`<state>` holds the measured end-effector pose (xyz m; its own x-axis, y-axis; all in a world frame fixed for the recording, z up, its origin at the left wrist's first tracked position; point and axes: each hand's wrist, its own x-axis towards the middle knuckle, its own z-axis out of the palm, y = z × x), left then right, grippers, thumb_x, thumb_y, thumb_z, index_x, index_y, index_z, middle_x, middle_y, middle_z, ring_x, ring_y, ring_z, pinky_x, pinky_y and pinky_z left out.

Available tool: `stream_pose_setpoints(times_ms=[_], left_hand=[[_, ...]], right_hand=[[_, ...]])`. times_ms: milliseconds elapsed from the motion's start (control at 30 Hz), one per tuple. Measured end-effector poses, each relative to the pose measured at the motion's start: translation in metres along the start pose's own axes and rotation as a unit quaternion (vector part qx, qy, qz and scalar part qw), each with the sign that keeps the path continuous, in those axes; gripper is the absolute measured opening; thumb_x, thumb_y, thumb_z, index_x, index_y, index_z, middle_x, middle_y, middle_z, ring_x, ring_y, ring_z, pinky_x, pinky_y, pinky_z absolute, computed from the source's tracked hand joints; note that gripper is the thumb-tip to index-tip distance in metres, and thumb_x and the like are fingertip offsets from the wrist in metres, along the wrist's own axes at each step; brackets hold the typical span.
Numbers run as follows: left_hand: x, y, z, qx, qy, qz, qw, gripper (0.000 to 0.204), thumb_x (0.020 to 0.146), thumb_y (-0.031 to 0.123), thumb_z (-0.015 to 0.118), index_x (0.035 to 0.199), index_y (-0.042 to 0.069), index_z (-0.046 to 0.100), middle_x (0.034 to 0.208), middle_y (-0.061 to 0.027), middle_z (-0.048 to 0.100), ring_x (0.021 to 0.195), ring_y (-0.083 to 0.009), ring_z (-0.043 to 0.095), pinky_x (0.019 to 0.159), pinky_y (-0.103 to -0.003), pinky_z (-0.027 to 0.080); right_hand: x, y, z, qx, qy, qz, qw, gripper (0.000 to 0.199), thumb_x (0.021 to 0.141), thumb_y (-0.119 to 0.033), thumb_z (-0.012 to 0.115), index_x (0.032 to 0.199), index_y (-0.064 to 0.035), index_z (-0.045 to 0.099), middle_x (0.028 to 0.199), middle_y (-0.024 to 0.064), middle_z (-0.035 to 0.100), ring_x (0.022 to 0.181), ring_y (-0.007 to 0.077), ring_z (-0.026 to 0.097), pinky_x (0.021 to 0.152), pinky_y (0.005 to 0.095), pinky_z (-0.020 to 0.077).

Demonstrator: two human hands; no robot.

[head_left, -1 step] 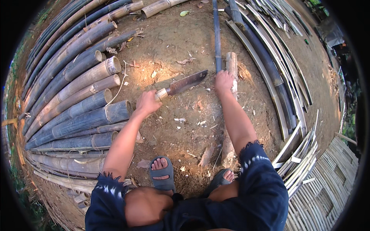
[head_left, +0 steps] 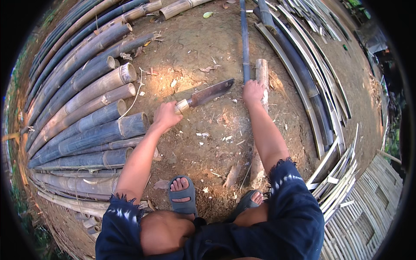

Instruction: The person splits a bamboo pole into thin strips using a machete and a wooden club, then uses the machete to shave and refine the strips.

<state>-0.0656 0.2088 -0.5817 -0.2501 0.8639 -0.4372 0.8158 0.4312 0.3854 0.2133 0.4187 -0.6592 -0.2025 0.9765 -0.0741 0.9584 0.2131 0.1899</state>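
Observation:
My left hand (head_left: 167,116) is closed round the pale wooden handle of a machete (head_left: 211,92). Its broad, dark blade points right, toward my other hand, with a gap between. My right hand (head_left: 254,92) grips the near end of a long, dark bamboo strip (head_left: 245,41), which runs away from me to the top of the view. Beneath that hand lies a pale wooden log (head_left: 258,167) on the ground, stretching from near my right foot to just beyond my fingers. The fingers hide the tip of the strip.
Cut bamboo poles (head_left: 86,138) are piled on the left, open ends toward me. Split bamboo lengths (head_left: 299,73) lie on the right, with a heap of thin slats (head_left: 340,182) nearer. A woven bamboo panel (head_left: 368,216) is at the lower right. Chips litter the dirt ground (head_left: 190,56).
My right hand and the bamboo strip have shifted very slightly to the right. The left hand and the machete stay practically where they were.

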Motion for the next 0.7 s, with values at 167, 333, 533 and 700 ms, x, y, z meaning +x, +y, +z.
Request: stream_pose_setpoints(times_ms=[167,333,533,700], left_hand=[[-0.002,-0.005,0.002,-0.007,0.002,-0.01,1.0,0.059,0.076,0.023,0.081,0.129,0.004,0.065,0.102,-0.0214,0.074,0.095,-0.0345,0.072,0.088,-0.043,0.057],[-0.001,-0.008,-0.002,-0.004,0.002,-0.017,1.0,0.054,0.077,0.021,0.081,0.128,0.008,0.066,0.104,-0.019,0.074,0.095,-0.033,0.072,0.087,-0.043,0.057],[-0.002,-0.006,0.004,-0.009,0.003,-0.017,1.0,0.058,0.075,0.023,0.081,0.127,0.003,0.066,0.106,-0.0225,0.073,0.1,-0.0344,0.071,0.091,-0.043,0.055],[-0.002,-0.027,0.025,-0.032,-0.001,-0.033,0.999,0.048,0.074,0.026,0.082,0.116,0.006,0.07,0.101,-0.0189,0.075,0.094,-0.032,0.073,0.086,-0.042,0.057]], right_hand=[[0.015,0.012,-0.009,0.085,-0.033,-0.002,0.996,0.034,0.089,-0.03,0.061,0.101,-0.0019,0.075,0.102,0.0199,0.074,0.103,0.0376,0.07,0.09,0.0457,0.0539],[0.016,0.029,-0.005,0.332,-0.054,-0.013,0.942,0.028,0.09,-0.026,0.06,0.097,-0.0019,0.073,0.1,0.0256,0.071,0.098,0.042,0.068,0.09,0.0455,0.0533],[0.0,0.034,-0.008,0.718,-0.113,0.129,0.674,0.033,0.097,-0.023,0.055,0.089,0.0053,0.07,0.083,0.0201,0.072,0.08,0.0272,0.072,0.065,0.0383,0.0541],[-0.016,0.036,-0.039,0.685,-0.075,0.239,0.684,0.047,0.097,-0.039,0.056,0.089,0.0066,0.067,0.084,0.0182,0.069,0.067,0.0221,0.066,0.058,0.036,0.0514]])
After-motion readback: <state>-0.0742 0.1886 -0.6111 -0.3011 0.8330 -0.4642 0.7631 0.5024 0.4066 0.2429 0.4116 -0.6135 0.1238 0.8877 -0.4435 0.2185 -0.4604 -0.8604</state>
